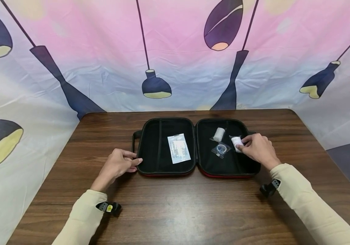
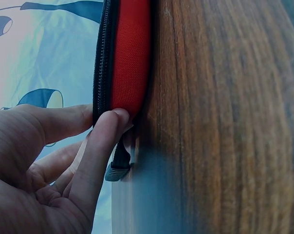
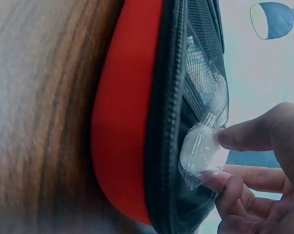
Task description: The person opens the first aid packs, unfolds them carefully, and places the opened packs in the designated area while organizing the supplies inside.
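A zippered case (image 1: pixel 147 149), black inside and red outside, lies unfolded on the table. My left hand (image 1: pixel 118 165) holds the left half's near corner, thumb and fingertips at the zipper edge and red side (image 2: pixel 131 58) in the left wrist view. Over the right half, my right hand (image 1: pixel 258 149) pinches a white bandage roll (image 1: pixel 236 143) in clear wrap between thumb and fingers; its round end (image 3: pixel 198 151) faces the right wrist camera. Beside it lie another wrapped white roll (image 1: pixel 219 134) and a ring-shaped roll (image 1: pixel 221 149) in a clear bag. A flat printed packet (image 1: pixel 179 149) rests in the left half.
The brown wooden table (image 1: pixel 175 211) extends around the case. A black carrying handle (image 1: pixel 136 137) sticks out at the case's left side. Behind the table hangs a cloth (image 1: pixel 187 81) printed with lamps.
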Tool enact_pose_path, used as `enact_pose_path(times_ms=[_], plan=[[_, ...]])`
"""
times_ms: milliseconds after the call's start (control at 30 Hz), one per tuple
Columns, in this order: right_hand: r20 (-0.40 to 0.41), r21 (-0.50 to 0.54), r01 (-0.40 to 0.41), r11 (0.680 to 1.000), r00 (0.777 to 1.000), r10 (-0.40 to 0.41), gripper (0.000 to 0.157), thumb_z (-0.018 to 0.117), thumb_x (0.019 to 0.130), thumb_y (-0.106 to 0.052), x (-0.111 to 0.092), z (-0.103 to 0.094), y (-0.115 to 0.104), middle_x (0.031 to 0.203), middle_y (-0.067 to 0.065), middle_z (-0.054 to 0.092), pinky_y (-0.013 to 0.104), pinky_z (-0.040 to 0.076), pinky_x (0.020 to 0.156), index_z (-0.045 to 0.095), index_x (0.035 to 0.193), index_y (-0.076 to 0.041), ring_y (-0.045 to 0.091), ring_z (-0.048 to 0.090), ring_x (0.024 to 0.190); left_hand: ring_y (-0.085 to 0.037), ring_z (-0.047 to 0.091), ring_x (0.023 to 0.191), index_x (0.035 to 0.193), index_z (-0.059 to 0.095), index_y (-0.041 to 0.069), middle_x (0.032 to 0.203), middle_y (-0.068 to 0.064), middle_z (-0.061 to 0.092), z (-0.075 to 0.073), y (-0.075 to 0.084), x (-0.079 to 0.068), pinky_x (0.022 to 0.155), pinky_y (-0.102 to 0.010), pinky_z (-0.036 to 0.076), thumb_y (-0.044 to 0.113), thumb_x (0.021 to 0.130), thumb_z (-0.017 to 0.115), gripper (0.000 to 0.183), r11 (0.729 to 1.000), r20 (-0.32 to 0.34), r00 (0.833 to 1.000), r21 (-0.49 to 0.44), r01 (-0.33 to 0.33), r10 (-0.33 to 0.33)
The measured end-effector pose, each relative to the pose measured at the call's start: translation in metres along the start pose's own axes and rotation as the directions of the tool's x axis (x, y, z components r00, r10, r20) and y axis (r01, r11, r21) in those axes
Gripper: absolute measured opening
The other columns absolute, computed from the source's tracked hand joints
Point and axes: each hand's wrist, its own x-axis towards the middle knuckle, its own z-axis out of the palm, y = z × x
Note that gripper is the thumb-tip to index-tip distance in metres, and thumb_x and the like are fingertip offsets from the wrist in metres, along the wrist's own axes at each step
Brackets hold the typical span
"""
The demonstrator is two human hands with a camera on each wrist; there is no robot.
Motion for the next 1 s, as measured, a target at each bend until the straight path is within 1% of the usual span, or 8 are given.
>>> enact_pose_path(times_ms=[233,467,567,667,800,900,1000], plan=[[-0.001,-0.026,-0.005,1.000,1.000,0.005,0.038,0.078,0.088,-0.028,0.003,-0.001,0.002,0.084,0.014,0.074,0.046,0.054,0.061,0.074,0.106,0.006,0.028,0.069,0.074,-0.020,0.075,0.076,0.131,0.060,-0.011,0.097,-0.015,0.074,0.001,0.000,0.001,0.070,-0.033,0.062,0.013,0.094,0.074,0.045,1.000,0.003,1.000,-0.002,0.002,-0.002],[0.009,-0.006,0.020,1.000,1.000,-0.020,0.035,0.078,0.088,-0.024,0.005,0.006,-0.005,0.087,0.017,0.074,0.049,0.056,0.067,0.074,0.106,0.006,0.029,0.070,0.078,-0.021,0.075,0.078,0.132,0.059,-0.011,0.097,-0.015,0.074,0.000,0.000,0.001,0.071,-0.034,0.062,0.014,0.095,0.073,0.047,1.000,0.012,1.000,0.001,-0.009,0.009],[0.036,0.010,0.030,1.000,0.999,-0.030,0.035,0.075,0.090,-0.022,0.005,0.008,-0.007,0.091,0.019,0.074,0.050,0.057,0.071,0.073,0.109,0.007,0.031,0.070,0.081,-0.020,0.075,0.078,0.132,0.059,-0.011,0.095,-0.014,0.074,-0.001,0.000,0.001,0.071,-0.033,0.062,0.014,0.095,0.073,0.046,1.000,0.014,1.000,-0.001,-0.015,0.015],[0.079,0.030,0.044,0.999,0.996,-0.046,0.035,0.071,0.094,-0.023,0.005,0.005,-0.005,0.097,0.019,0.074,0.051,0.057,0.076,0.073,0.114,0.006,0.031,0.070,0.086,-0.020,0.075,0.078,0.131,0.059,-0.011,0.095,-0.015,0.074,0.000,0.000,0.001,0.071,-0.033,0.062,0.013,0.095,0.073,0.046,1.000,0.019,1.000,-0.004,-0.019,0.019],[0.134,0.080,0.055,0.995,0.989,-0.066,0.034,0.064,0.099,-0.021,0.006,-0.001,-0.001,0.103,0.019,0.073,0.048,0.055,0.077,0.071,0.119,0.006,0.028,0.067,0.089,-0.021,0.075,0.078,0.132,0.059,-0.011,0.097,-0.015,0.074,-0.001,0.000,0.001,0.071,-0.033,0.062,0.013,0.095,0.073,0.047,1.000,0.023,1.000,-0.001,-0.018,0.018],[0.144,0.107,0.060,0.992,0.987,-0.075,0.033,0.063,0.100,-0.019,0.006,-0.002,0.000,0.104,0.019,0.073,0.047,0.054,0.076,0.071,0.120,0.006,0.027,0.065,0.087,-0.021,0.075,0.078,0.132,0.058,-0.012,0.097,-0.015,0.074,-0.001,0.000,0.001,0.071,-0.033,0.062,0.013,0.096,0.072,0.047,1.000,0.021,1.000,0.004,-0.020,0.020],[0.137,0.119,0.072,0.990,0.987,-0.088,0.032,0.064,0.099,-0.019,0.006,0.001,-0.003,0.103,0.018,0.073,0.047,0.055,0.077,0.072,0.118,0.005,0.027,0.066,0.087,-0.021,0.075,0.078,0.132,0.058,-0.012,0.095,-0.014,0.074,-0.001,0.000,0.001,0.070,-0.033,0.062,0.014,0.096,0.072,0.047,1.000,0.018,1.000,0.010,-0.024,0.024]])
